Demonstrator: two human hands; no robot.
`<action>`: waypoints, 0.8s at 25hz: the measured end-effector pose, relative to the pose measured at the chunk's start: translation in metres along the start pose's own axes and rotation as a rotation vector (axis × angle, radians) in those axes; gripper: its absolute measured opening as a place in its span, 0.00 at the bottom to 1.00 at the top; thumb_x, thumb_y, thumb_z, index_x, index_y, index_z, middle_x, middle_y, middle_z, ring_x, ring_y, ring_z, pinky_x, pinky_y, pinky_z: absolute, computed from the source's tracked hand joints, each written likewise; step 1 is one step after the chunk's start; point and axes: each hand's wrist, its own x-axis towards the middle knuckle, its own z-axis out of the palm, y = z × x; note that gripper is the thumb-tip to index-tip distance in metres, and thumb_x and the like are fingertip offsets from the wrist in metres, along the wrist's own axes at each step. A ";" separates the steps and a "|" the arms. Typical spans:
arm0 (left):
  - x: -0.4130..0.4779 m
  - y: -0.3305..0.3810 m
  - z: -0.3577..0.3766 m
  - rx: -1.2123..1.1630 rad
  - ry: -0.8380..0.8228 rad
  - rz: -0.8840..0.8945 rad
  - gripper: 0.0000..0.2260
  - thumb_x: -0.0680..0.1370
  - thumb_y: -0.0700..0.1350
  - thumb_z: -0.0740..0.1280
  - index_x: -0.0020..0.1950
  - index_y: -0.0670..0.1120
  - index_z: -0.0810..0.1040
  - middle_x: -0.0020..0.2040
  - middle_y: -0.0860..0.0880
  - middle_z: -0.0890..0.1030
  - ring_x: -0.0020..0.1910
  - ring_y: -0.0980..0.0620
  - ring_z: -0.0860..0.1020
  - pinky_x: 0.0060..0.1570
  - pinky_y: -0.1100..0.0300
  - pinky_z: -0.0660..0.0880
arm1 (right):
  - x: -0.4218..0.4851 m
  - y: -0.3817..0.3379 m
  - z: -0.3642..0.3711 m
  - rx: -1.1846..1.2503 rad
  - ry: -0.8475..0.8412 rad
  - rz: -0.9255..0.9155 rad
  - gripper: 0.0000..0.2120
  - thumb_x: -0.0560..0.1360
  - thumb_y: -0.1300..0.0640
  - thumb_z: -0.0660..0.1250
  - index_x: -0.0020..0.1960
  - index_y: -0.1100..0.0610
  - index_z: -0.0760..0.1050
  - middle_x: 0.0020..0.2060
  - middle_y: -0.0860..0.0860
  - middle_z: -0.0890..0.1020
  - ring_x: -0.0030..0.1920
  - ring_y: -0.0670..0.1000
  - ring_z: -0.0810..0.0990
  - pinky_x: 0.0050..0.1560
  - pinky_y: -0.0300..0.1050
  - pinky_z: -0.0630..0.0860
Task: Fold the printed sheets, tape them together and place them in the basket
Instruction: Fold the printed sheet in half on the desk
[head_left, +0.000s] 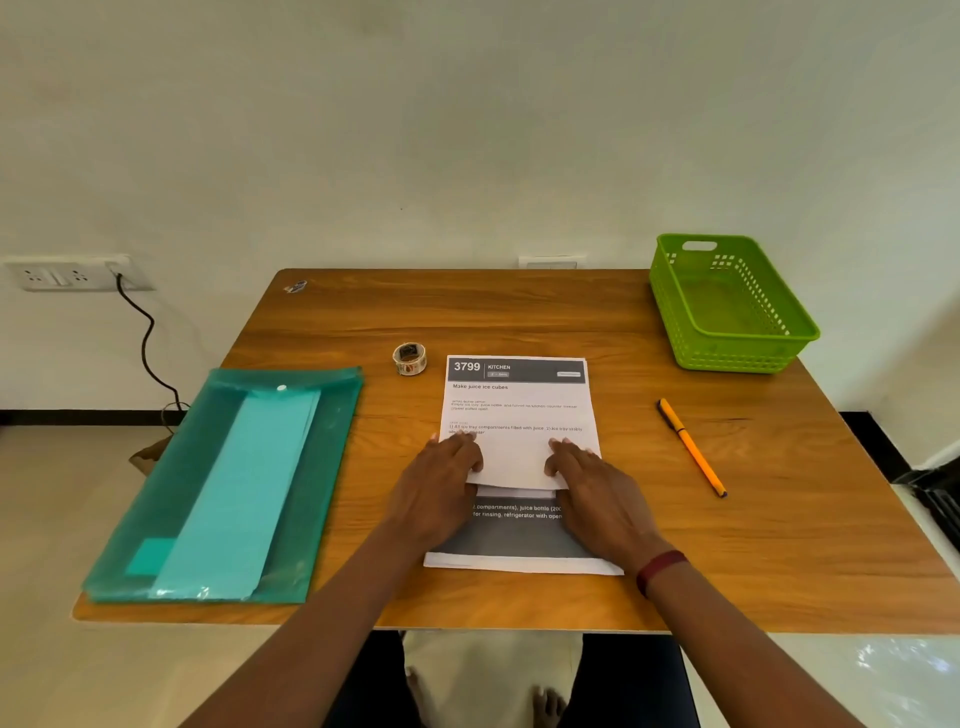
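Note:
Printed sheets (517, 410) lie in the middle of the wooden table (571, 312), a top sheet with a dark "3799 KITCHEN" header over another sheet (519, 540) showing below it. My left hand (447, 483) and my right hand (592, 483) hold the near edge of the top sheet at its two corners, thumbs under, fingers on top; that edge is lifted off the sheet beneath. A small roll of tape (410, 358) stands just left of the sheets' far end. The green basket (727, 306) sits empty at the far right corner.
A teal plastic folder (223, 483) with paper inside lies along the table's left side. An orange pen (691, 447) lies to the right of the sheets. A wall socket with a black cable (145, 343) is at the left.

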 end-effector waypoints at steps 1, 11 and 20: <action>-0.002 -0.002 0.005 -0.012 -0.023 -0.017 0.11 0.76 0.39 0.66 0.57 0.47 0.74 0.71 0.45 0.73 0.71 0.46 0.69 0.72 0.55 0.60 | -0.002 0.002 0.005 0.009 -0.003 -0.002 0.16 0.74 0.61 0.66 0.61 0.56 0.74 0.71 0.56 0.71 0.70 0.57 0.72 0.66 0.48 0.71; -0.004 -0.004 0.017 0.212 -0.148 0.030 0.29 0.82 0.60 0.43 0.80 0.49 0.52 0.81 0.47 0.51 0.79 0.48 0.48 0.77 0.51 0.43 | 0.003 -0.010 0.019 -0.092 -0.197 0.006 0.39 0.77 0.32 0.33 0.80 0.54 0.46 0.79 0.53 0.46 0.78 0.51 0.41 0.78 0.50 0.43; -0.004 -0.003 0.033 0.277 -0.205 -0.053 0.30 0.82 0.60 0.41 0.80 0.48 0.39 0.80 0.48 0.38 0.78 0.47 0.37 0.77 0.46 0.40 | 0.010 -0.029 0.036 -0.068 -0.222 0.009 0.32 0.79 0.36 0.33 0.78 0.50 0.34 0.78 0.49 0.37 0.77 0.50 0.32 0.77 0.52 0.35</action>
